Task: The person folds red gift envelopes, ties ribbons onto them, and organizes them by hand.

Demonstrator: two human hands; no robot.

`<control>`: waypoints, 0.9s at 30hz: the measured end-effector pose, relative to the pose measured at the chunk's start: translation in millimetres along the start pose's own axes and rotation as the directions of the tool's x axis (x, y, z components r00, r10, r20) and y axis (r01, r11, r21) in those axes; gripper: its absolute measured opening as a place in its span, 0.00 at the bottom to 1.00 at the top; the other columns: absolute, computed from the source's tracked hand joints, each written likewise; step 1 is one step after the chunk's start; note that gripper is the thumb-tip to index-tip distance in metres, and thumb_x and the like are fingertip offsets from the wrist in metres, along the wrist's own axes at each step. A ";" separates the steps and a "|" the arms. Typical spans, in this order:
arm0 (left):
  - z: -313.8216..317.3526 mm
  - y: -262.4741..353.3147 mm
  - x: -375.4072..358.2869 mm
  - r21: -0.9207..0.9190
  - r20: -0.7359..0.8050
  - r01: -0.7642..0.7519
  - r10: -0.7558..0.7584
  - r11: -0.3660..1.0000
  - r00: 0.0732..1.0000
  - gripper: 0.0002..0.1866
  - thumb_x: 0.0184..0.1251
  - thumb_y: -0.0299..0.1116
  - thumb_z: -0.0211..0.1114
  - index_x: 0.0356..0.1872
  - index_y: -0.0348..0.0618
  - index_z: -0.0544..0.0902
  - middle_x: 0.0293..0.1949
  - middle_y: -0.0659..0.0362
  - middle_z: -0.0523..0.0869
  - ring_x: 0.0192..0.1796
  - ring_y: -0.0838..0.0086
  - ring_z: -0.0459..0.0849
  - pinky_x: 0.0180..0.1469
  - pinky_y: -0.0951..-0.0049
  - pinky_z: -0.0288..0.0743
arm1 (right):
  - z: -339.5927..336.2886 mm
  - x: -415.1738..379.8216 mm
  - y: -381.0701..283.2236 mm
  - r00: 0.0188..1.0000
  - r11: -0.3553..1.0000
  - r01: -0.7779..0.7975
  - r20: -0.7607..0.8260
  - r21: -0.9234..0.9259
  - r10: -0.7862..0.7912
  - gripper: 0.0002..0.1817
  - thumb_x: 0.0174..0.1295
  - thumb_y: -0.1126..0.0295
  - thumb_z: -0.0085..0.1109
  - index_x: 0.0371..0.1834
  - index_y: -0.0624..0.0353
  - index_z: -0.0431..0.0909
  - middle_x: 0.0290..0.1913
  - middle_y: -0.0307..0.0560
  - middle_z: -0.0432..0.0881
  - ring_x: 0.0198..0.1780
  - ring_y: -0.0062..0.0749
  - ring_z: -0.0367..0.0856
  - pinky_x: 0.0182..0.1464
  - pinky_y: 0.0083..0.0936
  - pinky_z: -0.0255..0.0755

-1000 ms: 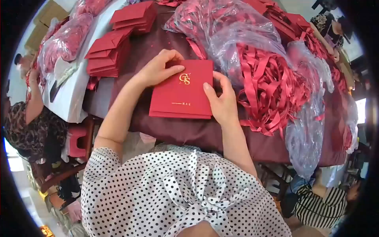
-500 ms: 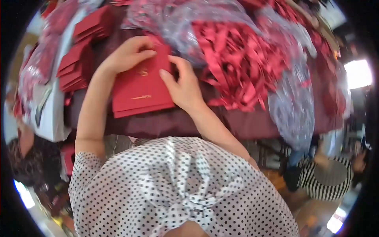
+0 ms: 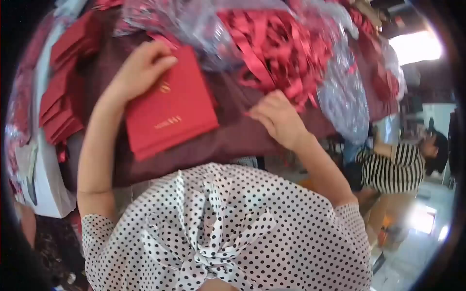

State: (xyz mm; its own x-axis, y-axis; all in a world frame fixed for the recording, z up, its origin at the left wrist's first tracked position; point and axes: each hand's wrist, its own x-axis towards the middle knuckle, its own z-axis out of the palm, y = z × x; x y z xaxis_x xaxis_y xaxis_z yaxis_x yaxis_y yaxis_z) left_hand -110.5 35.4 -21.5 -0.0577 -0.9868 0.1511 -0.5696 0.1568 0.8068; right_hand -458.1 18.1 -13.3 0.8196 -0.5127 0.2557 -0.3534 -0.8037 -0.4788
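A flat red paper bag (image 3: 170,104) with gold print lies on the dark red tablecloth, on top of at least one more like it. My left hand (image 3: 143,70) is closed at its upper left edge, the thumb pressed over the front. A bit of red ribbon (image 3: 156,38) sticks out past the bag's top. To the right, apart from the bag, my right hand (image 3: 280,120) is pinched, with a small red end, seemingly ribbon, at the fingertips. Just beyond it lies a heap of red ribbons (image 3: 276,53), partly in clear plastic.
Folded red bags (image 3: 60,104) are piled at the left beside a white box (image 3: 51,179). Crumpled clear plastic (image 3: 344,106) hangs toward the table's right edge. A person in a striped top (image 3: 395,167) is off to the right.
My right hand has left the bag's right edge and moved right, fingers now pinched. My left hand still holds the bag. The whole view has shifted and turned somewhat.
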 end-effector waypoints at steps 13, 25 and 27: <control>-49.8 33.4 3.6 -0.266 0.340 0.152 -0.055 0.952 0.939 0.07 0.60 0.29 0.63 0.35 0.38 0.77 0.39 0.56 0.77 0.46 0.69 0.73 0.50 0.72 0.68 | -24.4 134.6 -55.6 0.915 0.673 -0.321 0.034 0.666 0.402 0.06 0.64 0.76 0.57 0.42 0.63 0.78 0.30 0.37 0.80 0.30 0.16 0.77 0.34 0.12 0.70; -37.8 18.1 4.3 -0.236 0.210 0.034 0.017 0.971 0.978 0.07 0.65 0.30 0.59 0.37 0.36 0.76 0.39 0.56 0.76 0.45 0.71 0.74 0.50 0.73 0.67 | 37.8 150.5 -56.2 0.960 0.980 -0.066 -0.255 0.190 0.114 0.05 0.55 0.77 0.63 0.33 0.64 0.76 0.29 0.50 0.77 0.28 0.41 0.78 0.31 0.30 0.72; -38.2 21.9 3.8 -0.209 0.206 0.019 0.025 0.978 0.978 0.07 0.66 0.30 0.59 0.36 0.35 0.77 0.35 0.59 0.77 0.41 0.76 0.74 0.46 0.75 0.68 | 40.9 149.7 -54.5 0.964 0.981 -0.029 -0.253 0.190 0.077 0.06 0.56 0.78 0.61 0.34 0.64 0.74 0.30 0.52 0.76 0.31 0.46 0.77 0.33 0.35 0.71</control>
State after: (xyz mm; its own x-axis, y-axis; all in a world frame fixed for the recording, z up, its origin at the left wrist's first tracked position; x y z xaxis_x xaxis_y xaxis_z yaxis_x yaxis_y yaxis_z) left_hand -91.9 36.6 18.6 -0.2396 -0.9695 0.0506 -0.3865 0.1430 0.9111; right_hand -297.7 -2.5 16.6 0.6488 -0.6331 0.4223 -0.2848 -0.7166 -0.6367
